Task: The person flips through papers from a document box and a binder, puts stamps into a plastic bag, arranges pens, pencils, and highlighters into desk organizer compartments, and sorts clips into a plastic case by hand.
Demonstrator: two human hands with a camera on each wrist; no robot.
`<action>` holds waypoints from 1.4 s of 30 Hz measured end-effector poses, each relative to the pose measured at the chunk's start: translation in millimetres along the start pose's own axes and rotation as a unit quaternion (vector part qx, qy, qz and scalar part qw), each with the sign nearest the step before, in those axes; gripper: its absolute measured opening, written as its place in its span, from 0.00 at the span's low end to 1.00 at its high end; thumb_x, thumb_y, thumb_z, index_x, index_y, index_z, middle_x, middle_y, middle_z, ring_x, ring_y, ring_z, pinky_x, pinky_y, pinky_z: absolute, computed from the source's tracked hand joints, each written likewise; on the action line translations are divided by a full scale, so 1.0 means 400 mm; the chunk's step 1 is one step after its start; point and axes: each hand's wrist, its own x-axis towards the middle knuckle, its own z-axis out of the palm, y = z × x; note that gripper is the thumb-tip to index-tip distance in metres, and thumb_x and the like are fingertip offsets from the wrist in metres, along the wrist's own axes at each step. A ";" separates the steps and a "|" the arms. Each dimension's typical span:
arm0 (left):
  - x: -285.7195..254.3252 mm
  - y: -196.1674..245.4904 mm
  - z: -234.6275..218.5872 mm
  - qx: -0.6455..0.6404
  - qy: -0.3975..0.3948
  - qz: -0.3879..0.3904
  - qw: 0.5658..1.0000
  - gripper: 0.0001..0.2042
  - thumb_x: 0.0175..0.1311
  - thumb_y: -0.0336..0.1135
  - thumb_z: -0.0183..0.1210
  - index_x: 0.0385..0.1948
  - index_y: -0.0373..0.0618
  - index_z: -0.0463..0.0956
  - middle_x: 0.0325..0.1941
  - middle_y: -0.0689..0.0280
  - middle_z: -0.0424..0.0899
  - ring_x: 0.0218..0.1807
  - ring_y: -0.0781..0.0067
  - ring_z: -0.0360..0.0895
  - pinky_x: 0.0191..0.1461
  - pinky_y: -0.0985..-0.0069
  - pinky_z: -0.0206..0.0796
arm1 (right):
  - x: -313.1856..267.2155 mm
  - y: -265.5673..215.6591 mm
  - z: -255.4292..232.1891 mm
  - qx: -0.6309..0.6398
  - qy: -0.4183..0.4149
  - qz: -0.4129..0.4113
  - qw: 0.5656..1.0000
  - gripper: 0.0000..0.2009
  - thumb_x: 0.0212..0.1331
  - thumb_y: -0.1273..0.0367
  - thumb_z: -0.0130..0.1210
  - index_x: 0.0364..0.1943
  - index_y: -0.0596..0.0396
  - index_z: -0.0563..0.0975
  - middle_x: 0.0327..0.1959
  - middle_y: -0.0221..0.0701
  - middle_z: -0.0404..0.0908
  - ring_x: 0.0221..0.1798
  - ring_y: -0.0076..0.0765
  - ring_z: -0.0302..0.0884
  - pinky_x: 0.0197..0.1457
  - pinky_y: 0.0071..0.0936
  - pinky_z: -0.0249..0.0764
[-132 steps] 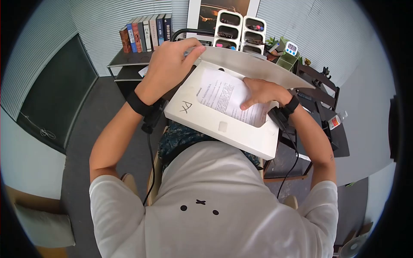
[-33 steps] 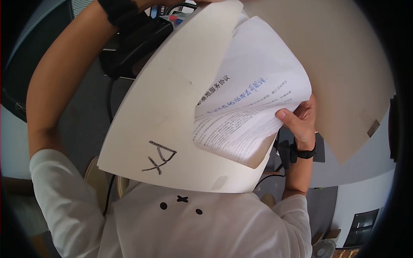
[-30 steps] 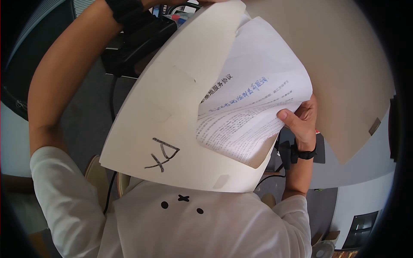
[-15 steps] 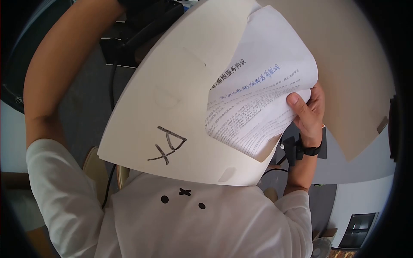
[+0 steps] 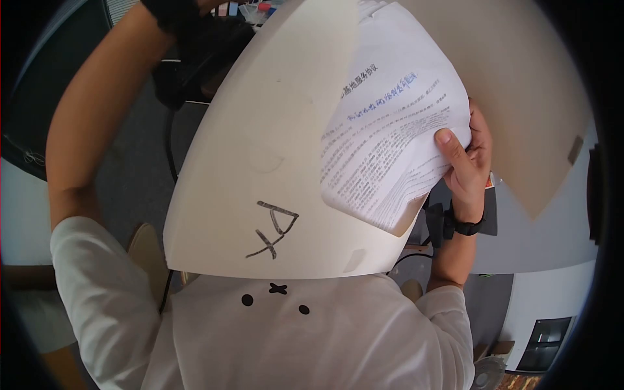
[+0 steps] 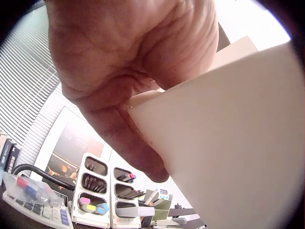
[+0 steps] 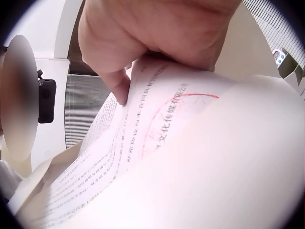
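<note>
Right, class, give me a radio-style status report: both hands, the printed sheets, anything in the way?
Left hand gripping white file box edge. Right hand pinching printed sheets. Sheets partly in box; its front covers some of them.

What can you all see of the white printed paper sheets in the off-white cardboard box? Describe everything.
The white printed paper sheets look thin and flexible, with lines of black characters, a bolder heading and a line of blue handwriting; the right wrist view adds part of a curved red mark. They bend, partly covered by the front of the off-white cardboard box and showing through its cut-out. The right hand grips them at one edge, thumb on the printed face.
</note>
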 end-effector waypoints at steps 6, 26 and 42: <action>-0.064 -0.033 0.026 -0.058 -0.003 -0.023 0.998 0.25 0.83 0.49 0.53 0.60 0.29 0.79 0.50 0.51 0.89 0.50 0.64 0.86 0.57 0.71 0.77 | -0.030 0.046 -0.037 0.000 0.048 -0.006 0.999 0.12 0.69 0.71 0.66 0.50 0.63 0.79 0.44 0.29 0.85 0.46 0.19 0.79 0.53 0.18 0.72; -0.166 -0.341 0.127 -0.124 0.130 -0.048 0.983 0.18 0.85 0.42 0.52 0.55 0.32 0.80 0.43 0.68 0.87 0.43 0.83 0.78 0.49 0.78 0.71 | -0.013 0.062 -0.166 0.164 0.386 -0.109 0.901 0.16 0.74 0.72 0.61 0.61 0.63 0.76 0.56 0.39 0.86 0.55 0.31 0.85 0.59 0.29 0.81; -0.167 -0.320 0.048 -0.008 0.063 -0.032 0.997 0.18 0.63 0.12 0.51 0.50 0.37 0.86 0.53 0.61 0.89 0.57 0.70 0.83 0.64 0.72 0.71 | -0.064 0.078 -0.160 0.260 0.382 -0.023 0.886 0.17 0.77 0.73 0.55 0.64 0.67 0.73 0.59 0.46 0.85 0.57 0.37 0.88 0.59 0.33 0.87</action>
